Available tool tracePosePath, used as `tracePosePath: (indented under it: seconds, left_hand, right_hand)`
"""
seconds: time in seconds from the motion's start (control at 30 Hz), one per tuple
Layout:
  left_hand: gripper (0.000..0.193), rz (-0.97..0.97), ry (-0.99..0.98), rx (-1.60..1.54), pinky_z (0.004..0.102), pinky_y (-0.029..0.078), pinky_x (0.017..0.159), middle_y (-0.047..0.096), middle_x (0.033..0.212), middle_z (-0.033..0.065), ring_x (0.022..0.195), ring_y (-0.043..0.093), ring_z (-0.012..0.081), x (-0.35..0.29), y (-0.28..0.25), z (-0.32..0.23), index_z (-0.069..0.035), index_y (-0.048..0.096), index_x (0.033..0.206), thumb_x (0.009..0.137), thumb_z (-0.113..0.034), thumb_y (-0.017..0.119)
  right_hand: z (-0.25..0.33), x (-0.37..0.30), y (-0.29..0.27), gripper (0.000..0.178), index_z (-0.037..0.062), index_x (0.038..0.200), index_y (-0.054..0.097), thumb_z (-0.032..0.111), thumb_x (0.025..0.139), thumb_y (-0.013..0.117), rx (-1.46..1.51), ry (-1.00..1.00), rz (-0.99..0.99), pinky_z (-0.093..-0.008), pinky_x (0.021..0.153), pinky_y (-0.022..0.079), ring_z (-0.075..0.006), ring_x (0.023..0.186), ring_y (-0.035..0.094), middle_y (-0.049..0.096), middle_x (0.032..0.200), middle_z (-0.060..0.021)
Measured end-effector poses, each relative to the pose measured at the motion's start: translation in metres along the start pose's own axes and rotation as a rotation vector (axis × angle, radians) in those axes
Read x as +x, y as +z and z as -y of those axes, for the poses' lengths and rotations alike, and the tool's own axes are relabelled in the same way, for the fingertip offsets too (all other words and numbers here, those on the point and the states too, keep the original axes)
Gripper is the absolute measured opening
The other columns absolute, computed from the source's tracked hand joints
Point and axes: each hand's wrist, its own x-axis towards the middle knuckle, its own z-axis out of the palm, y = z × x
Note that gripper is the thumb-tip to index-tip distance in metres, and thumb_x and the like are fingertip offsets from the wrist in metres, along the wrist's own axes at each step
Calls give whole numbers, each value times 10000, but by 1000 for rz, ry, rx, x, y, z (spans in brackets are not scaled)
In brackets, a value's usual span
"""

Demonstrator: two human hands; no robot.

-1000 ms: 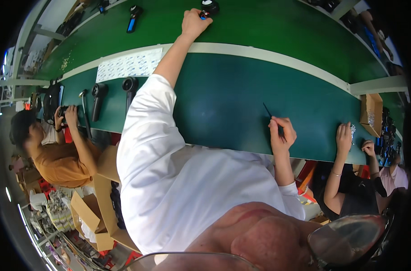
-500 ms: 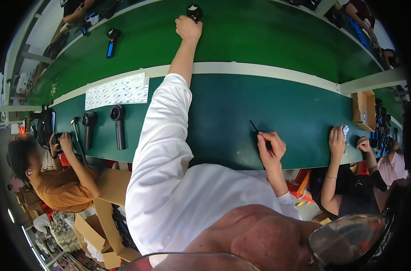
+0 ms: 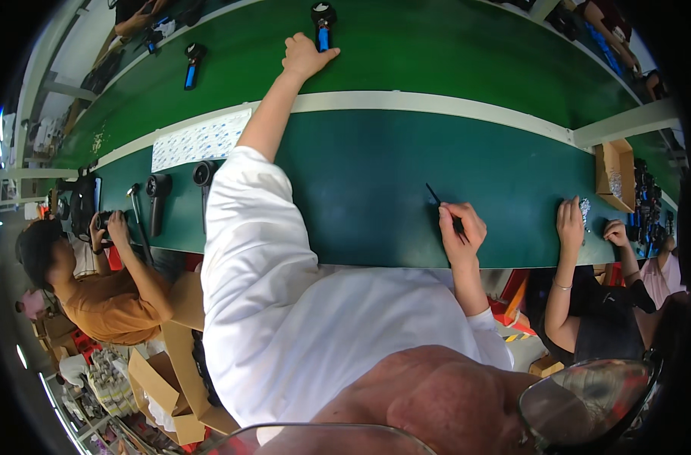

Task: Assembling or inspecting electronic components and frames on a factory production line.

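My left hand [image 3: 303,58] is stretched far out over the green belt, fingers apart and holding nothing. Just beyond it lies a black handheld fan [image 3: 323,32] with a round head and a blue strip in its handle; the thumb is close to the handle's lower end, and I cannot tell whether they touch. Above the dark green table, my right hand [image 3: 462,231] is closed round a thin black pointed tool [image 3: 433,193], whose tip sticks out to the upper left. The tool's exact kind does not show.
Another blue-striped fan [image 3: 191,67] lies farther left on the belt. Left on the table are two black fans [image 3: 157,203] [image 3: 204,176] and a printed white sheet [image 3: 197,142]. A pale rail [image 3: 406,101] divides table and belt. Co-workers sit either side; a cardboard box [image 3: 615,171] stands right.
My left hand has let go of the fan and drawn back to the left, uncovering its blue-striped handle. My right hand still holds the black tool, slightly shifted.
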Motion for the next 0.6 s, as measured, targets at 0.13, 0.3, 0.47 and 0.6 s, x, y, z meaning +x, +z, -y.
tracePosePath:
  seconds: [0.13, 0.3, 0.47, 0.6]
  left_hand:
    - [727, 110, 379, -23, 502, 464, 996, 506, 1316, 201, 1201, 554, 356, -92, -41, -10, -10, 542, 1321, 804, -466, 773]
    - [192, 173, 754, -181, 563, 336, 1103, 664, 1018, 55, 1209, 562, 293, -215, -105, -29, -73, 717, 839, 931, -236, 673]
    - [256, 45, 731, -476, 583, 254, 1159, 656, 1087, 56, 1287, 529, 268, -291, -151, -51, -97, 706, 1074, 854, 16, 638]
    - [399, -261, 927, -704, 589, 319, 1137, 653, 1069, 91, 1117, 633, 340, -315, -186, -51, -68, 672, 1100, 756, 113, 583]
  right_hand:
    - [5, -3, -2, 100, -8, 858, 665, -54, 816, 744, 14, 1, -18, -247, 511, 440, -136, 558, 579, 682, 762, -93]
    - [6, -6, 1, 100, -6, 863, 661, -44, 823, 746, 9, 3, -17, -250, 520, 439, -136, 562, 572, 672, 751, -85]
    - [6, -7, 0, 87, -5, 858, 666, -36, 831, 744, -7, 27, -20, -251, 517, 430, -132, 558, 560, 656, 735, -83]
    - [4, -7, 1, 76, -7, 859, 672, -28, 841, 743, -20, 27, -33, -246, 524, 431, -119, 563, 556, 643, 723, -76]
